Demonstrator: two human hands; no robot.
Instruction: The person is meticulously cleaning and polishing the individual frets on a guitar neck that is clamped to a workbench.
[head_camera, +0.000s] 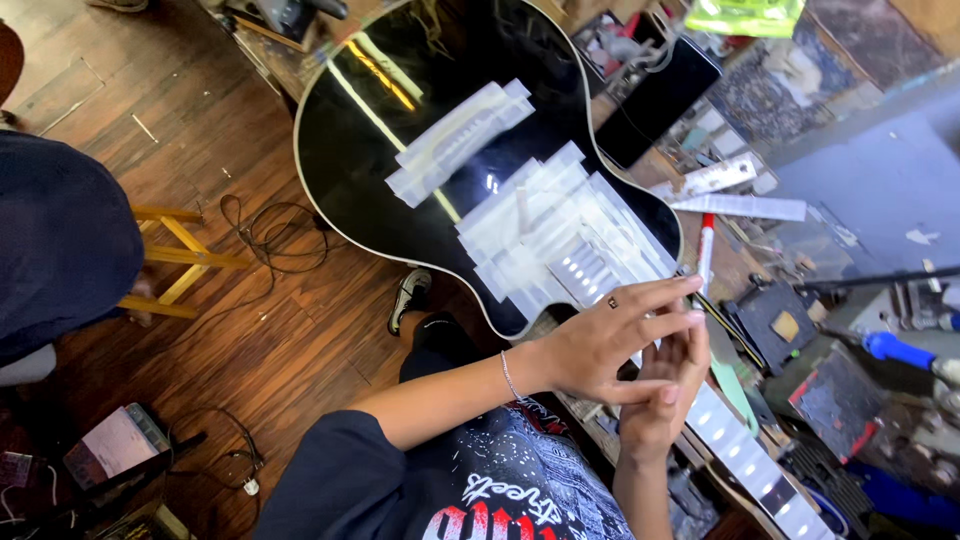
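Here, a black guitar body (400, 150) taped over with pale masking strips (560, 240), lying on a cluttered workbench (850, 200). Just right of it, left hand (610, 345), forearm reaching across from lower left, fingers straight and spread, flat over the neck joint, gripping nothing. Beneath it, right hand (672, 395) raised upright, fingers loosely open, touching the left palm above the taped fretboard (745, 460).

A guitar repair workshop. A black guitar body (400, 130) with taped-over parts lies on a cluttered workbench (800, 300). Tools (900, 352) and cables (270, 235) surround it.
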